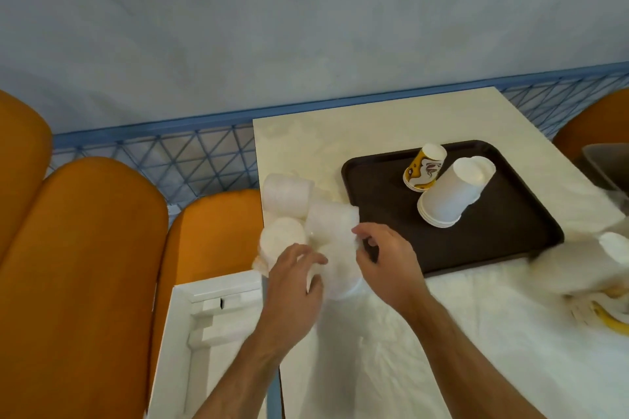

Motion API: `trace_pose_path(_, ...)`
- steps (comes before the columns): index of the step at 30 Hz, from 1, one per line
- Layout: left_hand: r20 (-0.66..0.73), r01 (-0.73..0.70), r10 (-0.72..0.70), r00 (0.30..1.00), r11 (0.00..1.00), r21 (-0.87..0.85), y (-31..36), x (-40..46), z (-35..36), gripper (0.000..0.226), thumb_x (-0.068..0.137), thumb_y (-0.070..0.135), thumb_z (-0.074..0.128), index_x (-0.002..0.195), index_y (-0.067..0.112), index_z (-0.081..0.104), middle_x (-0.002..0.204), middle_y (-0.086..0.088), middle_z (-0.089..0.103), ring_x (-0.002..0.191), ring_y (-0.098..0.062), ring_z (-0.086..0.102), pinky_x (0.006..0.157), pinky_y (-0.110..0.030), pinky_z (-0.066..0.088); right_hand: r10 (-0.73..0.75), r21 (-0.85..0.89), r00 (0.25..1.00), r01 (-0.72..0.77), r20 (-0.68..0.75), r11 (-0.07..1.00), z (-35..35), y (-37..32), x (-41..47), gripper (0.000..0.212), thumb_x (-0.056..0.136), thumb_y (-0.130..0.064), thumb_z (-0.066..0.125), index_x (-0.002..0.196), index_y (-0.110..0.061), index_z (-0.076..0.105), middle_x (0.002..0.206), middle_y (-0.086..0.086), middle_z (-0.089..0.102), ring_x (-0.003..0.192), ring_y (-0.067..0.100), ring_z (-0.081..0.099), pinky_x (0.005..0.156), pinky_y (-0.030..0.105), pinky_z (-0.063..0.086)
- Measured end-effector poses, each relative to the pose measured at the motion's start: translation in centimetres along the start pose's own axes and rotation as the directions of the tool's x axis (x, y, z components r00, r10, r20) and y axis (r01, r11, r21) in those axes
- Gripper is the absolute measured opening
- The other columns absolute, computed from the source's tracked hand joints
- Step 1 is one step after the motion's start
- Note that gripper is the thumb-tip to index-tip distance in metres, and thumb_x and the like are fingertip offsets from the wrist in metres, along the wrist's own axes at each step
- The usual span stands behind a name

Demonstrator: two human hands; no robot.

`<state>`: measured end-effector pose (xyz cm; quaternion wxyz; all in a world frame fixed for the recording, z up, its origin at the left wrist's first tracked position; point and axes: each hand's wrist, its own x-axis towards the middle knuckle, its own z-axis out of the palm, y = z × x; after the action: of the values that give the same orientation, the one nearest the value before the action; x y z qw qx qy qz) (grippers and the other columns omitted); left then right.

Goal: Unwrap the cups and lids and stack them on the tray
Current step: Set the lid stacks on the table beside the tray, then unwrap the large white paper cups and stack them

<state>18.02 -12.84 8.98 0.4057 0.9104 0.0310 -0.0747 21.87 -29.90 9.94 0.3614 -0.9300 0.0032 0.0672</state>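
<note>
A dark brown tray (381, 201) lies on the table. On it stand an upside-down stack of white cups (449, 197) and, behind it, an upside-down stack of yellow printed cups (423, 167). At the table's left edge sit several white lid stacks in clear plastic wrap (289, 197). My left hand (292, 286) grips the nearest wrapped lid stack (337, 262) from the left. My right hand (384, 258) pinches the wrap on its right side, beside the tray's near left corner.
Crumpled clear wrap and white paper (578, 265) lie at the table's right, with a yellow scrap (609, 320) beneath. An open white box (211, 316) sits left of the table. Orange seat cushions (85, 248) and a blue lattice rail (190, 160) lie beyond.
</note>
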Motion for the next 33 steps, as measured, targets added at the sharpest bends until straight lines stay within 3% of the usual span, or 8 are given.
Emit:
trace_pose_path(4,0.112,-0.091,0.085,0.990,0.995,0.049,3.2,-3.4,0.9,0.017,0.101,0.028,0.052,0.114,0.039,0.055,0.135,0.019,0.050,0.127,-0.001,0.041,0.116,-0.020,0.025,-0.008,0.049,0.999,0.010,-0.040,0.999,-3.1,0.7,-3.2,0.023,0.097,-0.013,0.064,0.117,-0.022,0.070,0.099,-0.014,0.069,0.089,0.004,0.065,0.081,0.015,0.054)
trace_pose_path(11,0.081,-0.272,0.271,0.959,0.962,0.003,11.4,-6.3,5.0,0.020,0.097,0.025,0.058,0.101,0.044,0.056,0.114,0.030,0.054,0.112,0.005,0.051,0.108,-0.013,0.036,-0.072,0.046,0.975,0.083,-0.209,0.995,-12.1,2.1,-6.4,0.020,0.092,-0.023,0.073,0.112,-0.028,0.070,0.091,-0.023,0.062,0.082,-0.003,0.064,0.077,0.006,0.049)
trace_pose_path(15,0.054,-0.374,0.377,0.925,0.926,-0.047,17.4,-6.7,9.7,0.026,0.096,0.019,0.061,0.099,0.044,0.058,0.104,0.033,0.055,0.106,0.010,0.053,0.099,-0.012,0.043,-0.187,-0.017,0.917,0.194,-0.352,0.981,-19.6,4.6,-7.9,0.017,0.094,-0.025,0.071,0.111,-0.024,0.070,0.088,-0.018,0.064,0.074,-0.006,0.060,0.069,0.004,0.046)
trace_pose_path(20,0.021,-0.468,0.473,0.881,0.875,-0.124,25.0,-6.7,15.5,0.024,0.088,0.025,0.055,0.107,0.033,0.066,0.113,0.023,0.060,0.113,0.001,0.053,0.101,-0.024,0.044,-0.308,-0.175,0.787,0.253,-0.535,0.952,-27.8,9.0,-8.5,0.029,0.093,-0.003,0.065,0.116,-0.020,0.071,0.109,-0.006,0.069,0.100,0.011,0.059,0.085,0.011,0.043)
trace_pose_path(22,0.056,-0.494,0.498,0.865,0.866,-0.073,28.2,-6.7,18.3,0.037,0.088,0.035,0.049,0.123,0.033,0.061,0.128,0.020,0.053,0.125,0.003,0.041,0.110,-0.026,0.037,-0.336,-0.231,0.717,0.244,-0.611,0.942,-31.2,11.2,-8.7,0.033,0.089,-0.002,0.066,0.117,-0.018,0.070,0.115,-0.002,0.067,0.111,0.020,0.057,0.097,0.015,0.037)
trace_pose_path(24,0.138,-0.502,0.492,0.860,0.863,0.051,31.0,-6.5,20.8,0.051,0.092,0.049,0.036,0.141,0.041,0.042,0.151,0.014,0.033,0.144,-0.006,0.020,0.118,-0.032,0.020,-0.339,-0.270,0.642,0.207,-0.688,0.940,-34.0,13.1,-8.7,0.035,0.085,-0.005,0.069,0.118,-0.016,0.068,0.122,0.005,0.063,0.120,0.028,0.051,0.108,0.022,0.031)
trace_pose_path(27,0.238,-0.519,0.469,0.851,0.822,0.234,33.4,-5.6,24.6,0.062,0.089,0.064,0.013,0.150,0.050,0.014,0.164,0.011,0.000,0.151,-0.017,-0.010,0.120,-0.041,0.000,-0.254,-0.275,0.565,0.050,-0.785,0.960,-37.2,15.8,-8.5,0.044,0.082,-0.017,0.072,0.125,-0.021,0.063,0.143,0.008,0.048,0.136,0.032,0.035,0.109,0.051,0.033)
trace_pose_path(33,0.314,-0.521,0.420,0.851,0.750,0.408,34.0,-2.7,29.8,0.057,0.100,0.060,0.023,0.154,0.046,0.012,0.166,0.007,-0.006,0.152,-0.024,-0.013,0.119,-0.048,-0.012,0.003,-0.109,0.531,-0.179,-0.847,0.978,-39.9,22.6,-7.3,0.085,0.078,-0.046,0.081,0.148,-0.037,0.032,0.166,0.000,0.012,0.153,0.028,0.010,0.117,0.048,0.010)
